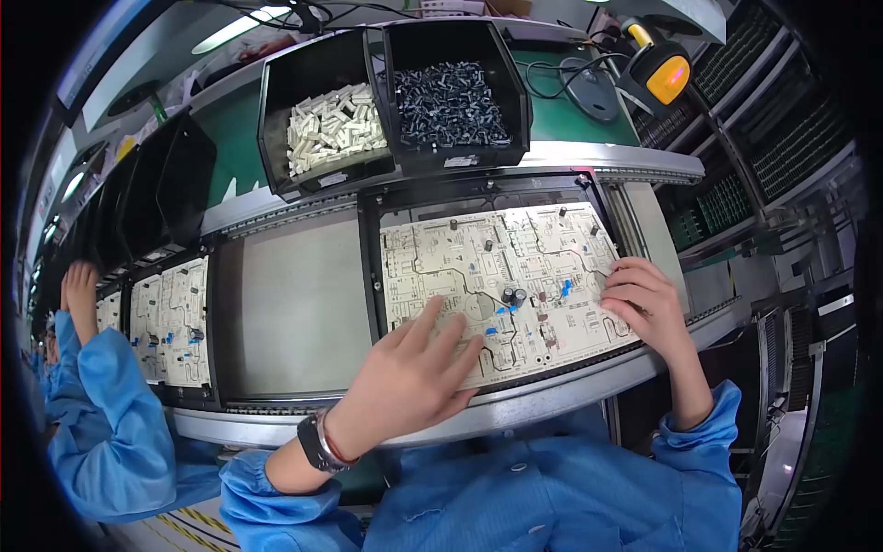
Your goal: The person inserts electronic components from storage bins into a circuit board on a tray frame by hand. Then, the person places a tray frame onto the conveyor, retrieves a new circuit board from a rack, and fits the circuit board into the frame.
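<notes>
A pale printed circuit board (423, 244) lies in a black frame carrier (370, 276) in front of me. It bears small black cylindrical parts, blue parts and a pair of larger capacitors (513, 296) near its middle. My left hand (409, 373) rests over the board's lower left with fingers spread, and nothing shows in its grasp. At the board's right edge, my right hand (648, 308) has bent fingers set apart, their tips touching or just over the surface. Its palm side is hidden, and I see no part held there.
Behind the carrier stand a black bin of white parts (336, 129) and another of small dark parts (451, 106). A yellow-black scanner (664, 75) sits at the back right. Metal rails (460, 425) border the line. Leftward are more boards (170, 322) and a co-worker's blue sleeve (129, 405).
</notes>
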`<state>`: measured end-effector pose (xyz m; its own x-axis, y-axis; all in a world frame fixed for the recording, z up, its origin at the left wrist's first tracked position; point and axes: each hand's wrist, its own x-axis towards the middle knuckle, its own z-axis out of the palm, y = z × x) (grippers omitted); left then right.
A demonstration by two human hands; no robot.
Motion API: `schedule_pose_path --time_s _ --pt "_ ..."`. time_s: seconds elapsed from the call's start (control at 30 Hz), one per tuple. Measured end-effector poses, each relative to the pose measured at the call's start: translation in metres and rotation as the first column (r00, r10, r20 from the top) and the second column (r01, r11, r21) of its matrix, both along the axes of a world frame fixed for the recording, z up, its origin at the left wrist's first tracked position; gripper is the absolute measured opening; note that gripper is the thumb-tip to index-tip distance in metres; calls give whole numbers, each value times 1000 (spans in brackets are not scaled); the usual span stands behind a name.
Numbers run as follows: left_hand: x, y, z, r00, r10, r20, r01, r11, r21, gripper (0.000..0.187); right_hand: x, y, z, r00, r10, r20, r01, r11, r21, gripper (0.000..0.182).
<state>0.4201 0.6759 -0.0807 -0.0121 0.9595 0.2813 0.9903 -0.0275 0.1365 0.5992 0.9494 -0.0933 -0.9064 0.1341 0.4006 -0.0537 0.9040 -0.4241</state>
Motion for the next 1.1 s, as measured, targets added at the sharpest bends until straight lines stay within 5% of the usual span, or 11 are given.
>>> schedule_pose_path --time_s 0.17,0.57,0.77,0.87,1.0,1.1 --pt "-6 -2 -14 999 8 -31 -6 999 45 41 -6 -1 -2 998 -4 -69 9 998 68 13" --pt "-13 7 -27 999 -28 -43 28 1000 -13 40 -25 16 -21 995 58 78 -62 997 52 16" --pt "-11 2 -23 997 18 80 -13 998 -68 40 -22 11 -9 974 24 225 -36 998 50 24" --pt "-7 1 -16 976 71 207 -44 991 -129 41 -22 2 3 991 30 127 -52 984 172 26" --pt "-6 1 -14 971 93 219 -50 979 -197 41 -19 -12 7 976 128 174 -132 991 16 28" --pt "-12 -2 -12 968 68 241 -14 976 -216 38 -20 -25 -10 915 361 179 -341 931 -133 30"
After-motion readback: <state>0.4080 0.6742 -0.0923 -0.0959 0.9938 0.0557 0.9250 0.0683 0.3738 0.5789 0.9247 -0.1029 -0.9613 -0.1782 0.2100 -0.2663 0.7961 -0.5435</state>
